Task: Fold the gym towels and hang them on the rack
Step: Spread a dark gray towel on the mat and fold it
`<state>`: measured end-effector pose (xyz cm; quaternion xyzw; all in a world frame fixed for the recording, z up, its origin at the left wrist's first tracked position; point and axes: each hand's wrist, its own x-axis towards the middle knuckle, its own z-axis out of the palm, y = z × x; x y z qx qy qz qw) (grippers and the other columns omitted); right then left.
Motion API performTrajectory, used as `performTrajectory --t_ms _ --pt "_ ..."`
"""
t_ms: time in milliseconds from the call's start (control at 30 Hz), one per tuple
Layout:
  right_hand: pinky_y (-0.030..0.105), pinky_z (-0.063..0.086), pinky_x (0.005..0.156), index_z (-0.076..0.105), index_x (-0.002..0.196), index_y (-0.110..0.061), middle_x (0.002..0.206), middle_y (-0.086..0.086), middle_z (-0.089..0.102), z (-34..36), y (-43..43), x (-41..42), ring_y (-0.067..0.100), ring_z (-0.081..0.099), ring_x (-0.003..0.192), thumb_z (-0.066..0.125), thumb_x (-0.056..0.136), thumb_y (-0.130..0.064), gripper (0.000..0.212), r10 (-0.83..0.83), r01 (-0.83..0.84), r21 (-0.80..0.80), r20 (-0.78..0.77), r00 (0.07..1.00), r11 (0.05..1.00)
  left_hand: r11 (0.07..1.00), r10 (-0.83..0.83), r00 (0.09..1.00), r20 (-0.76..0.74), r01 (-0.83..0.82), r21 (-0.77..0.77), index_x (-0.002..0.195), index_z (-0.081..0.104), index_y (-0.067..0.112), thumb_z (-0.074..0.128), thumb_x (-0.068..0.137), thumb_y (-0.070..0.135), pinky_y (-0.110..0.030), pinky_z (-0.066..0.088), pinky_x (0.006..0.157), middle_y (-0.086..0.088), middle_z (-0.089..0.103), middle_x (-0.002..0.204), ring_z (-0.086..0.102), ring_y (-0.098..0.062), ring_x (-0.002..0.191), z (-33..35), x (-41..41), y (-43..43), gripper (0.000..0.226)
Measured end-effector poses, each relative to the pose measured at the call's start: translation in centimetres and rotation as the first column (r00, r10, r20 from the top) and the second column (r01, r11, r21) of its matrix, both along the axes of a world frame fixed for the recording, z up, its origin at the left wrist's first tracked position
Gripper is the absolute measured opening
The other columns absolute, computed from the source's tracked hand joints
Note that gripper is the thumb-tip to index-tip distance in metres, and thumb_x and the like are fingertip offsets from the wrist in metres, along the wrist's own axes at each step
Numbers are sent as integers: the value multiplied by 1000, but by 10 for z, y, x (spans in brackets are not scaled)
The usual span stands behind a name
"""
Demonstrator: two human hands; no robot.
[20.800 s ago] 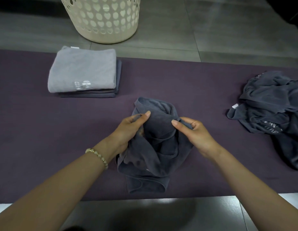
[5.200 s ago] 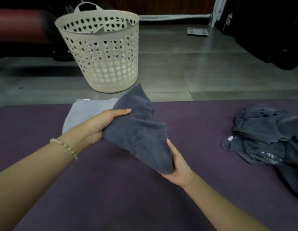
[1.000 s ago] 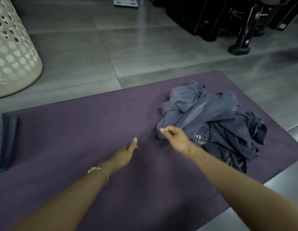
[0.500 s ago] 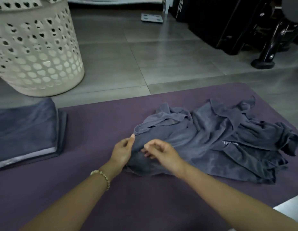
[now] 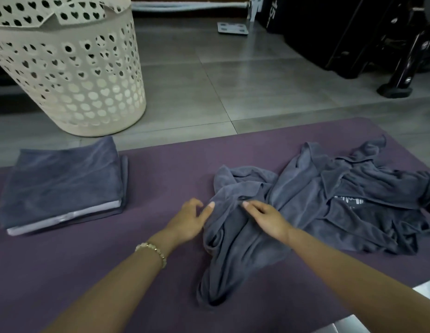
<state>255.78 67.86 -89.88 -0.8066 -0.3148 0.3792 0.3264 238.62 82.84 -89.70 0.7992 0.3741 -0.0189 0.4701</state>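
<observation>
- We are at the start of a new fold: one crumpled towel lies on the purple mat right in front of us, still touching the heap on its far right side.
- Our left hand sits at the towel's left edge, fingers spread and relaxed, one tip just touching the cloth.
- Our right hand rests on top of a ridge of the towel with the fingers close together; they may be nipping a fold, but the cloth hides it and we cannot tell.
- To do this well, we should draw the towel clear of the heap, find two corners of one short edge, and spread it flat before we make any crease.
- We should smooth outward from the middle so that no ridge gets trapped inside the fold.
- Count: one towel in hand, one tangled heap whose towels we cannot number, and one folded stack showing dark, pale and dark layers.
- One basket stands behind the stack; no rack is in view.
</observation>
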Motion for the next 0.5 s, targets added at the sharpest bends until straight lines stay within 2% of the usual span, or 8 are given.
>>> performTrajectory --t_ms 67,133,200,300,333,400,433,500 --pt "31 27 112 55 123 -43 128 -21 53 0 -11 0 5 44 123 43 84 -70 49 184 -164 -100 236 954 981 986 -7 993 114 26 -162 139 38 20 42 84 70 -34 37 107 7 45 137 45 -12 126 -11 15 -10 75" --pt "24 21 107 45 133 -37 131 -17 45 5 -26 -4 4 37 124 42 74 -78 72 322 -280 -163 360 876 946 975 0 996 87 19 -222 148 25 29 48 72 83 -40 33 112 11 36 148 34 -15 137 -29 28 -25 96" --pt "21 19 104 44 132 -35 129 -19 41 7 -40 -5 2 34 123 38 63 -87 86 361 -323 -163 428 828 932 992 21 999 46 -15 -125 145 28 30 45 65 89 -44 34 110 7 41 145 35 -20 136 -44 36 -34 101" --pt "25 21 109 43 128 -34 122 -20 36 6 -56 -8 2 30 120 35 56 -95 94 357 -313 -171 453 817 934 998 32 999 -28 -31 58 118 48 28 41 70 85 -43 35 105 -3 52 126 42 -26 120 -50 42 -40 75" --pt "26 21 109 43 127 -33 122 -18 34 4 -59 -10 3 28 120 38 55 -95 95 277 -242 -134 453 847 961 994 39 999 -14 -38 103 102 52 26 41 74 81 -40 36 102 -4 54 118 42 -25 114 -47 43 -41 62" --pt "28 24 110 41 129 -27 126 -10 31 0 -62 -19 7 25 123 55 59 -86 93 -78 78 17 420 904 997 992 25 999 45 -30 122 73 49 23 40 77 77 -31 36 93 -1 54 99 42 -20 101 -40 44 -43 56" --pt "31 26 111 38 132 -21 131 -5 30 -2 -60 -23 12 25 128 64 62 -77 93 -300 298 58 327 896 953 997 41 994 105 -47 59 64 47 22 40 75 79 -27 38 84 3 55 86 46 -17 92 -38 44 -43 59" --pt "38 31 111 30 139 -11 140 5 30 -7 -54 -29 23 33 131 75 62 -65 104 -648 648 -47 11 761 760 985 133 966 223 -104 -138 58 47 21 46 77 74 -21 40 61 11 55 59 52 -13 67 -30 40 -46 57"
